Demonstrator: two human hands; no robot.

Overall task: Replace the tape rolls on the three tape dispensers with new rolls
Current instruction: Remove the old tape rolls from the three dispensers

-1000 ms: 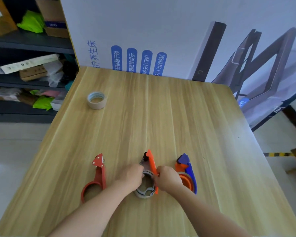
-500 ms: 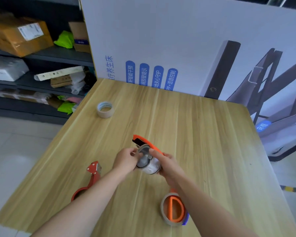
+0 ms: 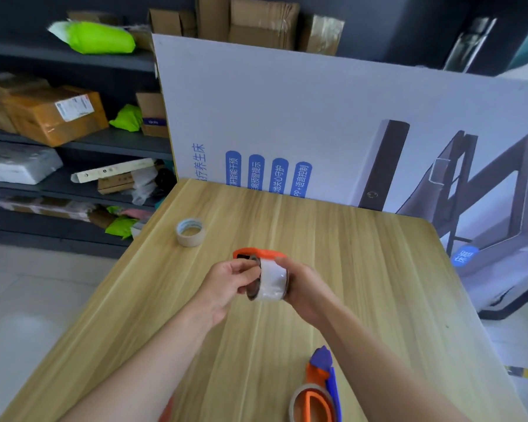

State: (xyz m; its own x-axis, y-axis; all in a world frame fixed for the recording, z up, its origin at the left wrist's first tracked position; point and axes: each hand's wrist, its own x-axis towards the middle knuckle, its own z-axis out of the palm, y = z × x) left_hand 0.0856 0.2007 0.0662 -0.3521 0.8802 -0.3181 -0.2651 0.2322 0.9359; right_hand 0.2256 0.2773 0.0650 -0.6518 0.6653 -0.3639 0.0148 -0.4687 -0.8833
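Observation:
Above the wooden table (image 3: 363,269) I hold an orange tape dispenser (image 3: 258,253) with a clear tape roll (image 3: 272,283) on it. My right hand (image 3: 304,287) grips the dispenser from the right side. My left hand (image 3: 229,284) pinches the roll's left rim. A blue and orange dispenser (image 3: 320,391) with a roll on it lies near the front edge, beside my right forearm. A sliver of the red dispenser (image 3: 166,411) shows under my left forearm. A loose beige tape roll (image 3: 190,232) lies flat at the table's far left.
A large white printed board (image 3: 287,117) stands upright along the table's far edge. Dark shelves (image 3: 73,141) with cardboard boxes and green bags fill the left background. Pale floor tiles lie to the left of the table.
I have raised the orange dispenser higher and turned it so the roll's clear face shows. The camera tilted up, so the red dispenser has nearly left view.

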